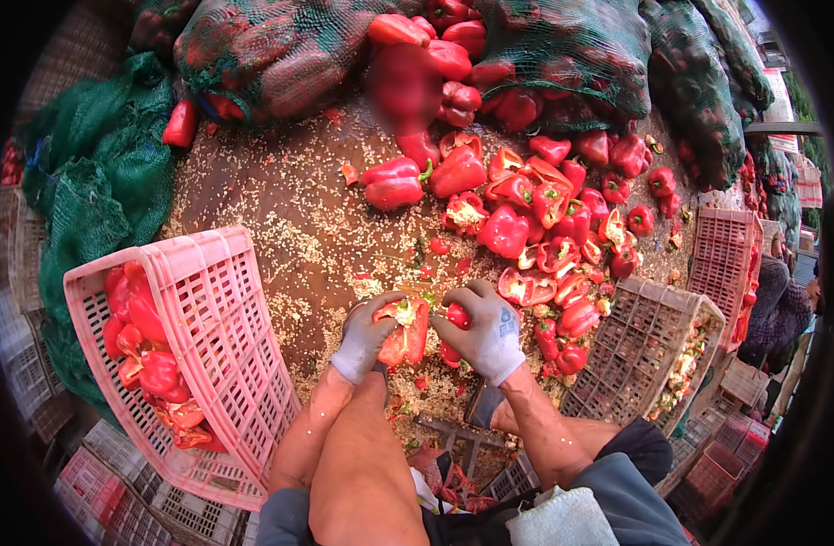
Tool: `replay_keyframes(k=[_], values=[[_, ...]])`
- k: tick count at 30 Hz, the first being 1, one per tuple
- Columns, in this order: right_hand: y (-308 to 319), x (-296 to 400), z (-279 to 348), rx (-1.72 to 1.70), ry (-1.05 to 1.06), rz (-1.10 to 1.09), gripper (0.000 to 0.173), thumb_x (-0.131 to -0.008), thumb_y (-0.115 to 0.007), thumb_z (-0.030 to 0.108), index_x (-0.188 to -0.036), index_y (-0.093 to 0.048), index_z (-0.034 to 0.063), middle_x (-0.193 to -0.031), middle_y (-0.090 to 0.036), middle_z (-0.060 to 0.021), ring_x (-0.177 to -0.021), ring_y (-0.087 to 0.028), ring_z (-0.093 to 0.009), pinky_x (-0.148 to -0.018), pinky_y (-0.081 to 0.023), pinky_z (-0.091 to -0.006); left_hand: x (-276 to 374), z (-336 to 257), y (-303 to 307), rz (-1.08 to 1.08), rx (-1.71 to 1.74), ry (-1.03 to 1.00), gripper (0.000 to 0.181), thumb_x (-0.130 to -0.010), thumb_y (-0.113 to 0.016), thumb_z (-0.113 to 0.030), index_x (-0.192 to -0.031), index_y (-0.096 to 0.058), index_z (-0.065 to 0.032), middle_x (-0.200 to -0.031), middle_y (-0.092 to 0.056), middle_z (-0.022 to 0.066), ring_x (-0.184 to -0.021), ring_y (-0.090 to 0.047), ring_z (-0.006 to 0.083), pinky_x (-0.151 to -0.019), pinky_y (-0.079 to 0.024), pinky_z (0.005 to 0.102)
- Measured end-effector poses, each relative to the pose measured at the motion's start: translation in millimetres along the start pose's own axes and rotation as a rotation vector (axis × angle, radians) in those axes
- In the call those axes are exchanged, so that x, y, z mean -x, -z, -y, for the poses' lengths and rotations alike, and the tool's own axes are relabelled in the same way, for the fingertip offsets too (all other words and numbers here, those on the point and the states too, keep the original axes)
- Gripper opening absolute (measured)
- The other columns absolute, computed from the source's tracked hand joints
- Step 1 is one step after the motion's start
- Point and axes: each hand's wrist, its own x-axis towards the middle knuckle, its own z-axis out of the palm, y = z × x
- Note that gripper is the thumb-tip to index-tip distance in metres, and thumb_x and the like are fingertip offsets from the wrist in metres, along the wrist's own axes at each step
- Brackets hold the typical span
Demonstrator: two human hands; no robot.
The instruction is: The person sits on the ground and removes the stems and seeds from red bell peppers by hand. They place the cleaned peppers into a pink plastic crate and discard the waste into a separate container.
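Observation:
My left hand (pixel 369 334), in a grey work glove, holds an opened red bell pepper piece (pixel 410 331) with its pale core and seeds showing. Just to its right, my gloved right hand (pixel 482 331) has its fingers curled around a smaller red pepper piece (pixel 458 315); whether it grips that piece cannot be told. Beyond and to the right of my hands lies a heap of whole and cut red bell peppers (pixel 506 231). Pale seeds and red scraps are scattered over the brown work surface (pixel 308 184).
A pink plastic crate (pixel 216 307) with cut peppers leans at the left. At the right, a greyish crate (pixel 611 341) holds cores and scraps. Green mesh sacks of peppers (pixel 567 54) line the far side. A person (pixel 775 300) is at the far right.

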Motion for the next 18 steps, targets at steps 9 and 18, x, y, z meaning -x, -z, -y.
replay_keyframes(k=[9, 18], values=[[-55, -8, -8, 0.355, 0.245, -0.005, 0.045, -0.071, -0.073, 0.029, -0.115, -0.064, 0.0227, -0.099, -0.06, -0.0105, -0.092, -0.06, -0.032, -0.075, -0.049, -0.0452, -14, 7, 3, 0.06, -0.742, -0.011, 0.043, -0.081, -0.059, -0.013, -0.123, -0.061, -0.0038, -0.104, -0.068, 0.0231, -0.098, -0.066, 0.0354, -0.087, -0.052, 0.041], [-54, -22, -67, -0.221, -0.063, -0.264, 0.022, -0.079, -0.071, 0.021, -0.096, -0.068, 0.0062, -0.094, -0.063, -0.0125, -0.086, -0.063, -0.026, -0.079, -0.05, -0.0372, 1, 48, 10, 0.235, -0.043, 0.193, 0.032, -0.087, -0.06, -0.005, -0.119, -0.065, 0.0, -0.11, -0.069, 0.0086, -0.099, -0.065, 0.0159, -0.088, -0.051, 0.0285]])
